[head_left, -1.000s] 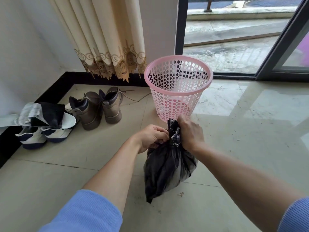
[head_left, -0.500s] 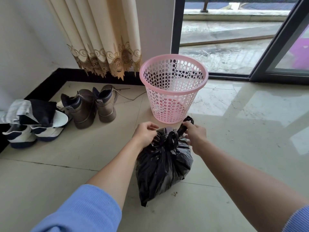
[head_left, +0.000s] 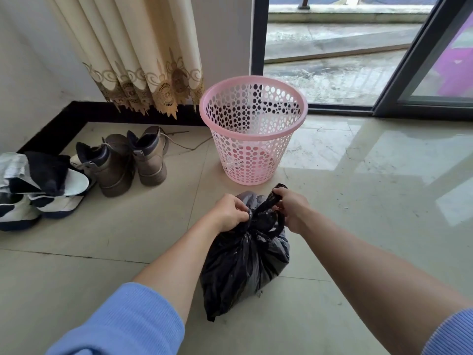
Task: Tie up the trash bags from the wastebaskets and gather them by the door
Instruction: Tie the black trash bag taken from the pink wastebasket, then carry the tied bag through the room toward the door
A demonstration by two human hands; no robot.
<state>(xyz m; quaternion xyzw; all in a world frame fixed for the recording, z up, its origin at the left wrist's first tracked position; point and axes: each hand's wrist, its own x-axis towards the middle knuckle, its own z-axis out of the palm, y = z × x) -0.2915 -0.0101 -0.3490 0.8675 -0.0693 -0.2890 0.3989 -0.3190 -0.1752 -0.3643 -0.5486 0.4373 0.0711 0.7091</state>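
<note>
A full black trash bag [head_left: 243, 262] rests on the tiled floor right in front of me. My left hand [head_left: 229, 212] pinches the gathered plastic at the left of the bag's neck. My right hand [head_left: 293, 207] grips a twisted strand of the bag's top that loops across the neck toward the left hand. Just beyond the bag stands a pink perforated wastebasket [head_left: 252, 129], upright, with no liner in it.
A pair of brown boots [head_left: 128, 160] and white sneakers under dark cloth [head_left: 35, 190] lie at the left by the black baseboard. A cream curtain [head_left: 143, 55] hangs behind. A sliding glass door [head_left: 358, 49] stands open behind the basket.
My hands have drawn apart from the bunched neck. The right hand has pulled a strand of the bag's top out to the right, forming a loop over the neck.
</note>
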